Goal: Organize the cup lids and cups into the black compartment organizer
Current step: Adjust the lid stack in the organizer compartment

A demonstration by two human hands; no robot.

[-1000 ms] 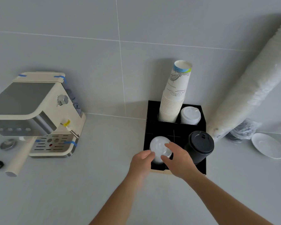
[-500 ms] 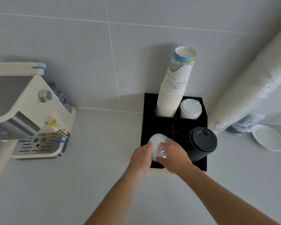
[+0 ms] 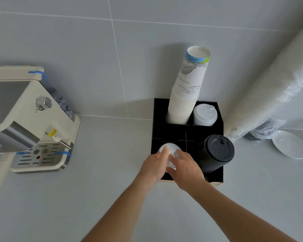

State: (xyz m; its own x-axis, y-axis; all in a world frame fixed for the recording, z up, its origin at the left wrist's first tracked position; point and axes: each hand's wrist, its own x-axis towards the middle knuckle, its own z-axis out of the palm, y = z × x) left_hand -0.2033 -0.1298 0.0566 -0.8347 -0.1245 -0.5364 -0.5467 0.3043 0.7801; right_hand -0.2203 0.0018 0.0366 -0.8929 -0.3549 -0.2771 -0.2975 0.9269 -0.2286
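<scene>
Left hand (image 3: 155, 165): fingers resting on the clear lids (image 3: 170, 152), gripping their left side.
Right hand (image 3: 186, 167): clasping the same lids from the right.
Clear lids: near-left compartment of the black organizer (image 3: 171, 133).
Paper cups (image 3: 186, 100): far compartment.
Black lids (image 3: 216, 152): near-right compartment.

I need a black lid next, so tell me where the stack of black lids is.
The stack of black lids stands in the front right compartment of the black organizer, just right of both hands, in front of the white lids.

Cream espresso machine (image 3: 30, 119) at left, white saucer (image 3: 289, 144) — far right
</scene>
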